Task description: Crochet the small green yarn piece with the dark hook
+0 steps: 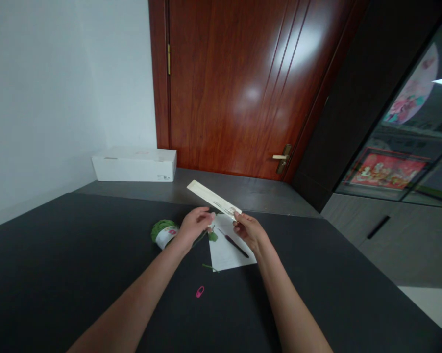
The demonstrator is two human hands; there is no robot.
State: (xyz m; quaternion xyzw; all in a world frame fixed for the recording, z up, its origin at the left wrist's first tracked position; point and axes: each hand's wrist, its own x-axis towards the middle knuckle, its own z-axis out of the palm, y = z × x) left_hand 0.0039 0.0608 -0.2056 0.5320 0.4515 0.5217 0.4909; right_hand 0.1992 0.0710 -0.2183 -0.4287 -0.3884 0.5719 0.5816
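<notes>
My right hand (248, 229) pinches the lower end of a long, flat cream-coloured packet (209, 196), which slants up to the left. Thin dark marks or needle-like lines show near its held end. My left hand (195, 225) is beside it with fingers curled together; whatever is between the fingertips is too small to make out. Just below those fingertips is a small green crocheted piece (212, 236). A dark-handled crochet hook (236, 246) lies across a white sheet of paper (224, 262) under my hands. Partly behind my left wrist sits a ball of green yarn (158, 229) with a white label.
A pink stitch marker (200, 292) and a short green yarn end (209, 267) lie on the black tabletop (96, 274). At the back left stands a long white box (135, 165). Beyond the table are a brown wooden door (235, 88) and a glass-fronted cabinet (397, 147).
</notes>
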